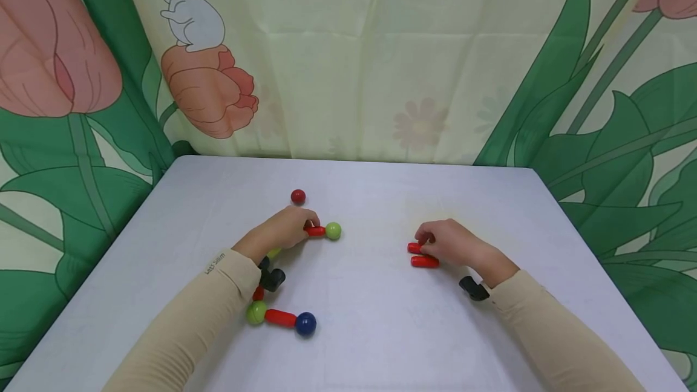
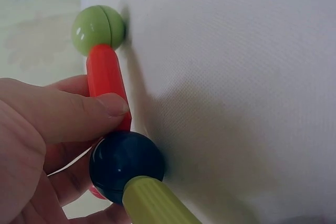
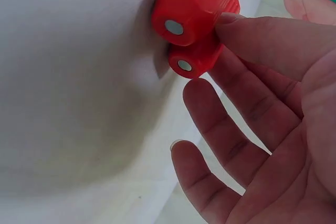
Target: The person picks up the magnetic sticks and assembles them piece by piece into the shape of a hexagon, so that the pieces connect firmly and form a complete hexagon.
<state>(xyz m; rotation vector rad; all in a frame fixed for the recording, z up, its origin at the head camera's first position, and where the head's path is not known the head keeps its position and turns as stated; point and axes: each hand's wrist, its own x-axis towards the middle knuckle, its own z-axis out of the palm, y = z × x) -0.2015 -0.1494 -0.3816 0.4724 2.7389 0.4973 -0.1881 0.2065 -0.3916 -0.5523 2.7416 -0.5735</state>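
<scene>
My left hand pinches a red magnetic rod between thumb and fingers. A light green ball caps one end of that rod, and a dark blue ball is at the other. From the blue ball runs a yellow-green rod, partly hidden by the wrist in the head view. On the right, two short red rods lie side by side. My right hand has thumb and finger at the farther rod, gripping it; the nearer rod lies alongside. Metal discs show on their ends in the right wrist view.
A loose red ball lies beyond my left hand. Nearer me, a green ball, a red rod and a blue ball are joined in line. The white table ends at a printed cloth backdrop.
</scene>
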